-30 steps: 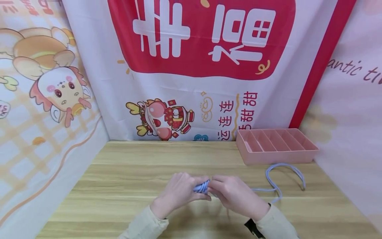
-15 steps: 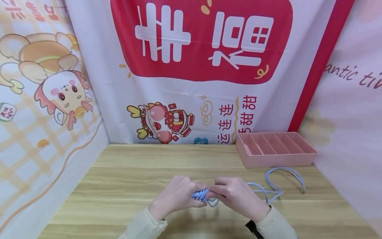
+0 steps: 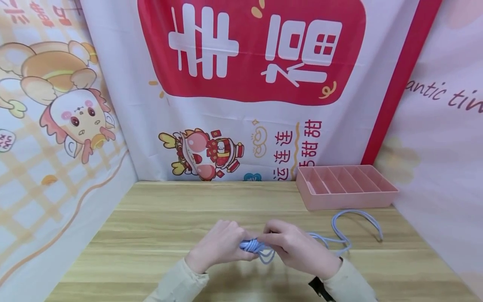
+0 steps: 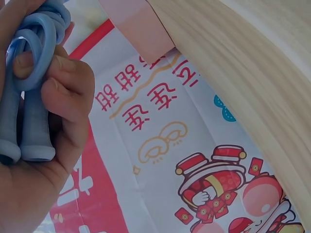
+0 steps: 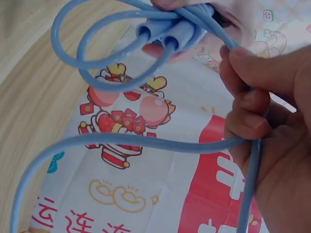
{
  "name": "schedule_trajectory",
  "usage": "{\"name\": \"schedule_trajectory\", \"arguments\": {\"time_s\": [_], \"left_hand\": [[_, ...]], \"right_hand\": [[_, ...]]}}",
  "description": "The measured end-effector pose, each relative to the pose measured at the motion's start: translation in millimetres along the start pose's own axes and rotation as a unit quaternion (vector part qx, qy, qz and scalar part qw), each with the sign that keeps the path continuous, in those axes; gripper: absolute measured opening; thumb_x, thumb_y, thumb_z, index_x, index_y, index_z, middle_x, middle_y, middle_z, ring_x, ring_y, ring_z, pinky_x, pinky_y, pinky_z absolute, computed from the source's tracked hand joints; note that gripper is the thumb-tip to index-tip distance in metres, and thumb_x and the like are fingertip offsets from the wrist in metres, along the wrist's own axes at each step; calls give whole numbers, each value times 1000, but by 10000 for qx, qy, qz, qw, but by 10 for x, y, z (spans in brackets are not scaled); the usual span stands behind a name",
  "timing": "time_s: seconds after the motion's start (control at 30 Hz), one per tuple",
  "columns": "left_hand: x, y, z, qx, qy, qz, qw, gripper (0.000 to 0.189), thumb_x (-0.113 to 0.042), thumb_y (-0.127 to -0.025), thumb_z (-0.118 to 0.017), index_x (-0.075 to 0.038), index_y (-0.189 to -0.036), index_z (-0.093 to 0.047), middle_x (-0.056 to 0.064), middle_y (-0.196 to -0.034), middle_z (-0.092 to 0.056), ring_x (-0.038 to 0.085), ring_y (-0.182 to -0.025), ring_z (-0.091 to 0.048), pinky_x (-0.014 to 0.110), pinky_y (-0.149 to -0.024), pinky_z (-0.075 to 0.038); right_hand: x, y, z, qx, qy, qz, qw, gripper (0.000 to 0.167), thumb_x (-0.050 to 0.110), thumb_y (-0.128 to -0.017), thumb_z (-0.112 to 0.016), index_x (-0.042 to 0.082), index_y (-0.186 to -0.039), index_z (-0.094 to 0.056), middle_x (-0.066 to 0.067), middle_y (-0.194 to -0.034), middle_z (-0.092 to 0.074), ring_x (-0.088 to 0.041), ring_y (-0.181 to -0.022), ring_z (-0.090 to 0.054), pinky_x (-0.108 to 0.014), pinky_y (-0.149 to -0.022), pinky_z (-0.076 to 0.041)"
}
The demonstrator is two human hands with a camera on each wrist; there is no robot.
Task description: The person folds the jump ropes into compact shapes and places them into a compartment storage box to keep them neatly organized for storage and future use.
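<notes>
A light blue jump rope is between my hands. My left hand (image 3: pixel 219 244) grips its two handles (image 4: pixel 37 121) side by side, with cord wound round them in a bundle (image 3: pixel 250 246). In the left wrist view, loops of cord lie over the handles' upper part. My right hand (image 3: pixel 299 248) is just right of the bundle and pinches the cord (image 5: pixel 218 31) between thumb and forefinger, while its other fingers curl over further strands. Two loops (image 5: pixel 77 53) hang from the handle ends (image 5: pixel 177 36) in the right wrist view. The palm hides part of the cord.
Loose cord (image 3: pixel 336 224) trails across the wooden table (image 3: pixel 170 209) to the right. Behind it, a pink tray (image 3: pixel 349 201) with several compartments stands at the back right. Printed cloth (image 3: pixel 211 113) covers the back and sides.
The right hand has gone from close against the bundle to slightly off it, still holding cord. Loops now hang below, between the hands, and the trailing cord on the table has shifted.
</notes>
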State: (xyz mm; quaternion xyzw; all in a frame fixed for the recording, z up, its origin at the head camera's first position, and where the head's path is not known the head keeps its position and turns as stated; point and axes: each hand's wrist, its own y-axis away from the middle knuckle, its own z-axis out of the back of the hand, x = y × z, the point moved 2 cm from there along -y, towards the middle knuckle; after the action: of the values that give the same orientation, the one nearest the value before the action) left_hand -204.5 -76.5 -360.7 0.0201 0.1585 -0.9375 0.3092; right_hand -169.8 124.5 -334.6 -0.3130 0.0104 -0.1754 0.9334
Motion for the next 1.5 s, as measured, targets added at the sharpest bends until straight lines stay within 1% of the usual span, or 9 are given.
{"name": "schedule_trajectory", "arguments": {"time_s": [0.1,0.23,0.57,0.83,1.03,1.13,1.27,1.4,1.5], "left_hand": [[10,-7,10,4,206,-118,9997,32,-51,-82,-75,-29,-106,-75,-22,-63,-54,-8,-48,-40,13,-44,-33],[8,-25,59,-116,444,-378,9982,26,-49,-82,-75,-25,-89,-75,-23,-60,-51,-9,-47,-37,13,-43,-31],[-42,-53,136,-295,842,-909,9919,21,-45,-83,-75,-27,-77,-65,-24,-57,-42,-11,-47,-30,12,-41,-26],[-79,-60,192,-676,1077,-1399,9820,20,-41,-84,-76,-26,-77,-64,-24,-60,-45,-13,-49,-34,9,-44,-30],[-86,-34,204,-1016,1454,-1571,9715,25,-36,-84,-78,-16,-99,-76,-17,-69,-61,-13,-54,-43,7,-49,-36],[-78,-26,210,-1207,1693,-1613,9648,37,-32,-83,-80,-11,-113,-75,-10,-82,-70,-11,-60,-50,7,-53,-41],[-79,-21,232,-1444,1961,-1777,9535,37,-28,-82,-81,-10,-114,-74,-7,-91,-72,-10,-67,-56,9,-58,-45],[-96,-17,249,-1610,2071,-1860,9469,39,-29,-83,-81,-8,-115,-74,-6,-92,-72,-10,-69,-57,9,-57,-45],[-101,-17,255,-1764,2073,-1737,9465,38,-29,-83,-81,-7,-114,-74,-5,-93,-72,-9,-70,-58,9,-57,-46]], "right_hand": [[-35,4,-4,-143,190,-42,9997,46,-18,-75,-71,11,-110,-73,1,-97,-55,-9,-82,-55,-16,-70,-47],[-106,34,23,-284,127,-308,9990,48,-15,-76,-75,14,-115,-73,1,-99,-57,-8,-80,-56,-14,-67,-47],[-272,73,74,-339,-820,-627,9941,34,3,-87,-73,16,-118,-74,8,-89,-58,-2,-68,-48,-12,-57,-41],[-380,108,23,-336,-1754,-835,9804,29,2,-92,-67,10,-119,-73,-1,-95,-63,-6,-68,-47,-19,-54,-43],[-464,172,4,-516,-2415,-1155,9621,26,-5,-85,-72,5,-109,-76,4,-81,-62,-5,-61,-44,-20,-48,-40],[-502,193,-16,-346,-2742,-1249,9529,24,-5,-88,-68,3,-110,-75,1,-87,-68,-9,-68,-55,-24,-55,-47],[-545,198,-57,-110,-3404,-1407,9296,24,-6,-92,-63,0,-113,-72,-7,-104,-72,-23,-90,-67,-33,-74,-55],[-566,206,-99,-45,-3891,-1600,9072,23,-6,-93,-62,-3,-114,-71,-12,-109,-71,-27,-97,-67,-38,-78,-56],[-576,210,-130,-23,-4011,-1708,9000,23,-4,-94,-61,-4,-115,-70,-12,-110,-70,-26,-96,-68,-39,-76,-56]]}}
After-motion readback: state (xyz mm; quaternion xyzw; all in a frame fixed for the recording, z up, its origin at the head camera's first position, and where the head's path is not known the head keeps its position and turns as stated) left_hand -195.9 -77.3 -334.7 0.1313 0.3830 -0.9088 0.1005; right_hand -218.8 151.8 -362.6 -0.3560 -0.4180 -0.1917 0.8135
